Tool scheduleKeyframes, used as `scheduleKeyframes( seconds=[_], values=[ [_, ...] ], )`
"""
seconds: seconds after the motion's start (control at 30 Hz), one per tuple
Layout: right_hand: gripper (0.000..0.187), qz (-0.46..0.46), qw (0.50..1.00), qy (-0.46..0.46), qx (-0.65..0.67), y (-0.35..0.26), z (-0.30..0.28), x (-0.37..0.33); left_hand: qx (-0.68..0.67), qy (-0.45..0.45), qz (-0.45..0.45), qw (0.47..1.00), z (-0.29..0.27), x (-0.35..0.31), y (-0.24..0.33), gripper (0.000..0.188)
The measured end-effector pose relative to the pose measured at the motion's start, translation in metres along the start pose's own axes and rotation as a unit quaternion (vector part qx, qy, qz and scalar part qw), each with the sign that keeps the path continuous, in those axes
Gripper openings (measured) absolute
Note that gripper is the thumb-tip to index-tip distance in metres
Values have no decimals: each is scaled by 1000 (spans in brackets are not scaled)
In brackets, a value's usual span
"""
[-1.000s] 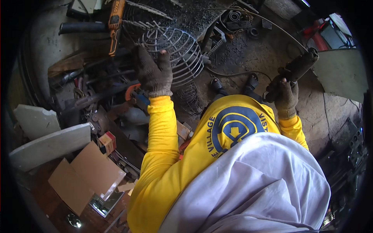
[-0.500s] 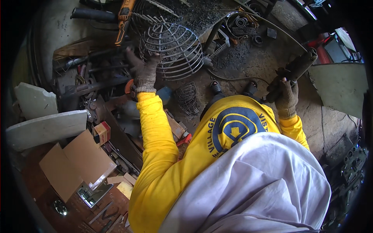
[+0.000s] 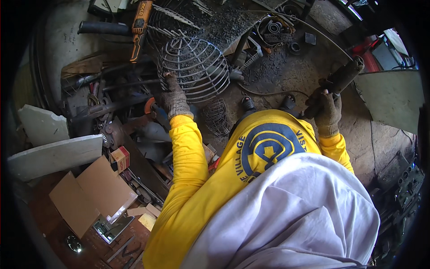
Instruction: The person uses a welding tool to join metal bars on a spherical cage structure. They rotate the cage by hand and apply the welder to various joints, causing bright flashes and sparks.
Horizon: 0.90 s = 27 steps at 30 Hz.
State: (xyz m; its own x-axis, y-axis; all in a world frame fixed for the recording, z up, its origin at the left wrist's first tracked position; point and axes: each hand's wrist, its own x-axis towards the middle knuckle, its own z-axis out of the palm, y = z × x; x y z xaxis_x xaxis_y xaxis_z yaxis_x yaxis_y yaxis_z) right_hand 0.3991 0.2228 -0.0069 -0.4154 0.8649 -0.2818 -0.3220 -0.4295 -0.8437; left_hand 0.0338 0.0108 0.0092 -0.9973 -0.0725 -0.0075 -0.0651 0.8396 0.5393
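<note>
In the head view, the round metal cage [image 3: 195, 67] sits at the upper centre-left of the frame. The left hand [image 3: 175, 96], in a brown glove, is at the cage's lower left edge; its fingers look narrow, close together, but I cannot tell whether they grip a bar. Perhaps it is there to steady the cage. At the right of the frame, the right hand [image 3: 328, 110] has its fingers closed around a dark holder [image 3: 342, 78]. A long thin rod [image 3: 313, 29] runs from its end toward the upper centre; this grip probably keeps the rod away from the fingers. The orange power tool [image 3: 141, 24] lies at the upper left, beside the cage, maybe for easy reach.
</note>
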Motion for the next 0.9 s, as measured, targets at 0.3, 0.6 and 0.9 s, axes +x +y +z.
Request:
scheduleKeyframes(
  seconds=[0.3,0.6,0.9],
  values=[
    [48,2,997,-46,-60,13,-20,6,-361,-113,-216,900,17,-9,-11,81],
    [50,48,992,-74,-95,17,-37,-2,-413,-144,-263,860,7,-4,-26,77],
    [49,43,995,-56,-70,17,-34,1,-493,-136,-290,809,-19,-8,-20,52]
  ],
)
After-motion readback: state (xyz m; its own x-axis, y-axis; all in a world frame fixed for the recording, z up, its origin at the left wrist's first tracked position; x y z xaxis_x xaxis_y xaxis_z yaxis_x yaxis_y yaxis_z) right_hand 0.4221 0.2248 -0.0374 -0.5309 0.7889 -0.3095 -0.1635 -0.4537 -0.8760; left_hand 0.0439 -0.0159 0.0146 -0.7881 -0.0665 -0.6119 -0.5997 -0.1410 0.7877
